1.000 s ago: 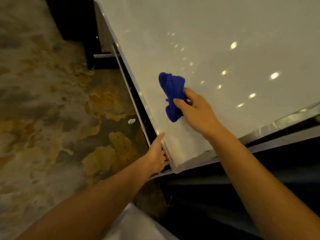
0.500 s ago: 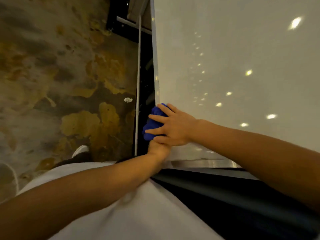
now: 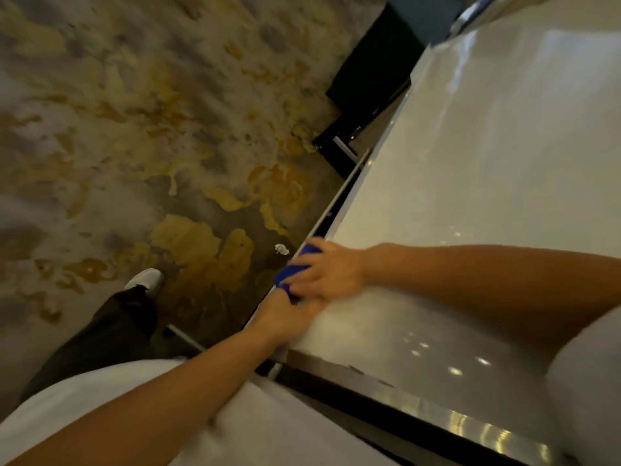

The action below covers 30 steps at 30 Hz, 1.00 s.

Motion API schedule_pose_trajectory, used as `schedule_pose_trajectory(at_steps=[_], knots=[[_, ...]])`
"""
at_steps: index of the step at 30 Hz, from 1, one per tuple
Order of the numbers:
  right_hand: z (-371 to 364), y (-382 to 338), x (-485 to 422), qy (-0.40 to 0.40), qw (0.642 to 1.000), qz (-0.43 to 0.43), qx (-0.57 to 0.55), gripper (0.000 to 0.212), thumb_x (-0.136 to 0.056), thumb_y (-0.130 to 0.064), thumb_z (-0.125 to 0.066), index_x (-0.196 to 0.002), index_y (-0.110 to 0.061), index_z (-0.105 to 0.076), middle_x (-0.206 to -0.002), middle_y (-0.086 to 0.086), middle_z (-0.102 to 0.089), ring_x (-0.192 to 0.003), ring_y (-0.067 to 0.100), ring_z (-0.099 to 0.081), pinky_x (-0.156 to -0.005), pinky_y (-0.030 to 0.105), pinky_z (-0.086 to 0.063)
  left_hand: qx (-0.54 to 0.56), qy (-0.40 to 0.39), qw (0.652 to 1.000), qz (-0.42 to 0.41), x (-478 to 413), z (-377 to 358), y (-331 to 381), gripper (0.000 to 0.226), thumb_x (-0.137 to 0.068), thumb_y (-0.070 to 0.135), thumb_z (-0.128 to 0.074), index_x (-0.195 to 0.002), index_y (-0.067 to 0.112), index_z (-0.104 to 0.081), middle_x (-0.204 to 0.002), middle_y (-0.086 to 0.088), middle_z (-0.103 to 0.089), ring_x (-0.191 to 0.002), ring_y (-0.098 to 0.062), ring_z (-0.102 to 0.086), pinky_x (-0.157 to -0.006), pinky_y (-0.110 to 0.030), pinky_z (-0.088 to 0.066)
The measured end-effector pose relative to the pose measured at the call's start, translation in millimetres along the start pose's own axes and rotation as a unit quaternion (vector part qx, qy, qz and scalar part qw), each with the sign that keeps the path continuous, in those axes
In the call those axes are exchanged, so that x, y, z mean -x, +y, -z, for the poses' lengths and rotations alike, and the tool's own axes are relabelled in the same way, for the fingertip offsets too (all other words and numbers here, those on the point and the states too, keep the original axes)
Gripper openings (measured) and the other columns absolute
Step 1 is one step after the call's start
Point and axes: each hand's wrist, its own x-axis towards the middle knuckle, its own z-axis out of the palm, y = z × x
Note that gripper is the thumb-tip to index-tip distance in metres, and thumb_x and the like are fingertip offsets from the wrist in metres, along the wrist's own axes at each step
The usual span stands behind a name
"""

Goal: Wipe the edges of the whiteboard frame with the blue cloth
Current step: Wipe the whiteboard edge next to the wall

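The white whiteboard (image 3: 470,183) lies flat, filling the right side of the view. Its frame (image 3: 356,183) runs along the left edge, and a metal strip forms the near edge (image 3: 420,401). My right hand (image 3: 331,270) presses the blue cloth (image 3: 295,264) onto the left frame edge close to the near corner. Most of the cloth is hidden under the fingers. My left hand (image 3: 285,314) grips the same frame edge just below the cloth, touching my right hand.
A mottled brown and yellow floor (image 3: 151,146) spreads to the left, with a small white scrap (image 3: 281,249) near the board. My leg and white shoe (image 3: 146,280) stand on it. Dark furniture (image 3: 369,79) sits beyond the board's far left side.
My right hand carried the cloth from the board surface to the left frame edge and now presses it there above my left hand. The view has swung and tilted.
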Motion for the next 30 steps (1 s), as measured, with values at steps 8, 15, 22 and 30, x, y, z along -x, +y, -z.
schedule_pose_trajectory(at_steps=[8,15,22,30], knots=[[20.8,73.6,17.1,-0.023,0.96,-0.278,-0.01,0.069,-0.093,-0.072,-0.006,-0.156,-0.044,-0.005,-0.168,-0.003,0.005,-0.15,0.039,0.017,-0.117,0.064,0.006,-0.045,0.038,0.997,0.041,1.1,-6.1,0.6,0.07,-0.079,0.073,-0.053,-0.117,0.014,-0.052,-0.107,-0.003,-0.057,-0.092,-0.019,-0.056,-0.07,-0.03,-0.044],[5.8,24.4,1.5,-0.079,0.996,0.002,0.041,0.057,-0.098,-0.058,-0.006,-0.154,-0.047,-0.003,-0.168,-0.008,0.001,-0.15,0.036,0.02,-0.112,0.073,0.002,-0.034,0.066,0.997,0.008,-12.9,-11.7,17.3,0.081,-0.078,0.068,-0.056,-0.137,0.014,-0.043,-0.121,-0.001,-0.055,-0.101,-0.022,-0.054,-0.078,-0.032,-0.041],[26.4,130.7,18.8,-0.037,0.959,-0.28,0.011,0.065,-0.093,-0.072,-0.01,-0.154,-0.048,-0.005,-0.168,-0.001,0.002,-0.148,0.044,0.016,-0.115,0.068,0.006,-0.034,0.004,0.998,0.058,-40.1,-4.3,36.7,0.098,-0.071,0.077,-0.057,-0.139,0.01,-0.038,-0.134,-0.01,-0.053,-0.116,-0.031,-0.056,-0.095,-0.046,-0.052],[-1.5,127.7,-4.9,-0.014,0.991,-0.13,-0.023,0.063,-0.092,-0.075,-0.009,-0.151,-0.053,-0.004,-0.167,-0.006,-0.004,-0.149,0.04,0.015,-0.112,0.064,0.015,0.032,-0.038,0.996,0.071,-107.5,-0.2,73.9,0.091,-0.063,0.074,-0.066,-0.13,0.014,-0.051,-0.121,-0.006,-0.062,-0.103,-0.023,-0.061,-0.085,-0.038,-0.054]])
